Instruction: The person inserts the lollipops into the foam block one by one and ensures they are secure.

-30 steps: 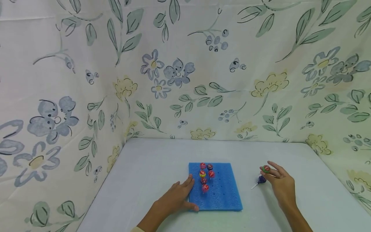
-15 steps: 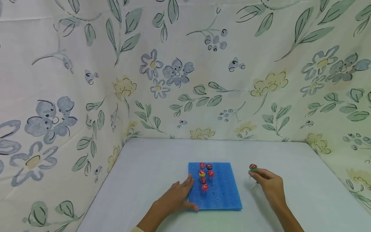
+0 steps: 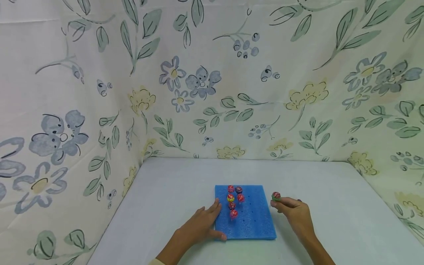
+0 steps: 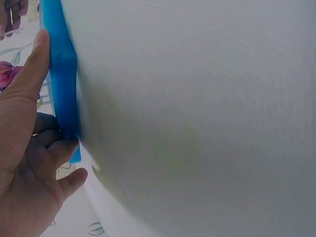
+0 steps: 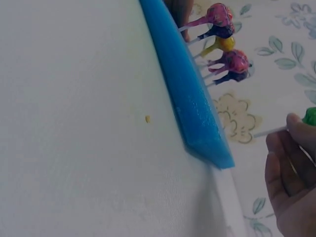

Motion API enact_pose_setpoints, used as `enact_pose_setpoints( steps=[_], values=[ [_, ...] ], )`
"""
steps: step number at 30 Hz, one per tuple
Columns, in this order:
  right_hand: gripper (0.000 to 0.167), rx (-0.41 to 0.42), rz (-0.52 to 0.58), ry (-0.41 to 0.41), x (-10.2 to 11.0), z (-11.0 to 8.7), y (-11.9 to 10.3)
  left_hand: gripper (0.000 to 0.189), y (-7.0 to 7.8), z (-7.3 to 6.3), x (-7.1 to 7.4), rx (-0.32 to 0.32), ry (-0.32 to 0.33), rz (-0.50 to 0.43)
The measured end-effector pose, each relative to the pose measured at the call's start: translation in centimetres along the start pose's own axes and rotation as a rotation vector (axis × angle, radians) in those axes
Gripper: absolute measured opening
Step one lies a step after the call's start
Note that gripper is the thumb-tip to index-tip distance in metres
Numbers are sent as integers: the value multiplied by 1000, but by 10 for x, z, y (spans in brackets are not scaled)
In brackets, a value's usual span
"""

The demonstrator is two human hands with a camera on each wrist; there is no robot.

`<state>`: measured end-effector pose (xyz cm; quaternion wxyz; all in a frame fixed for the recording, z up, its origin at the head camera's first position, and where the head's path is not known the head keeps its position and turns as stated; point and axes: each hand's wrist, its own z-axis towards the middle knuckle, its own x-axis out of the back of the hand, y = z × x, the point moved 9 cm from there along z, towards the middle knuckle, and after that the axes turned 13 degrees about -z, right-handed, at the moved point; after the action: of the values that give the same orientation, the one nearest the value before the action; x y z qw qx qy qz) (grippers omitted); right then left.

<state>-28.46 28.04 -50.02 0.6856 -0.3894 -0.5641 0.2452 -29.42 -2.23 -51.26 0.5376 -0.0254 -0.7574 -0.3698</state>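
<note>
A blue foam board point(image 3: 261, 228) with small holes lies on the table. Several wrapped lollipops stand upright in its left part, among them a yellow-and-red lollipop point(image 3: 230, 198) and a pink-red lollipop point(image 3: 233, 214). My left hand point(image 3: 200, 226) rests against the board's left edge, fingers extended, thumb at the near corner. My right hand point(image 3: 296, 215) pinches a green-and-red lollipop point(image 3: 276, 196) just right of the board, its head up. In the right wrist view its white stick point(image 5: 269, 132) points toward the board, apart from it.
Behind my right hand a dark lollipop point(image 3: 299, 200) is almost wholly hidden. The white table point(image 3: 179, 180) extends around the board. A floral cloth point(image 3: 212, 92) hangs behind and along the sides. A tiny yellow speck point(image 5: 147, 119) shows on the white surface.
My right hand has carried the green-and-red lollipop leftward, away from the dark one, to near the board's right edge. The left hand and the board stay in place.
</note>
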Motion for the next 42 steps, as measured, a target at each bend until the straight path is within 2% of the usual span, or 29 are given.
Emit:
enact_pose_setpoints(
  steps=[7, 17, 27, 42],
  values=[
    [15, 63, 30, -42, -19, -4, -14, 106, 0, 1, 0, -6, 7, 15],
    [14, 25, 97, -119, -46, -6, -24, 107, 1, 1, 1, 10, 3, 13],
    [10, 60, 96, -125, -65, -8, -39, 106, -1, 1, 0, 15, -5, 10],
    [5, 74, 50, -123, -84, -4, -43, 106, -1, 2, 0, 26, -8, 2]
  ],
)
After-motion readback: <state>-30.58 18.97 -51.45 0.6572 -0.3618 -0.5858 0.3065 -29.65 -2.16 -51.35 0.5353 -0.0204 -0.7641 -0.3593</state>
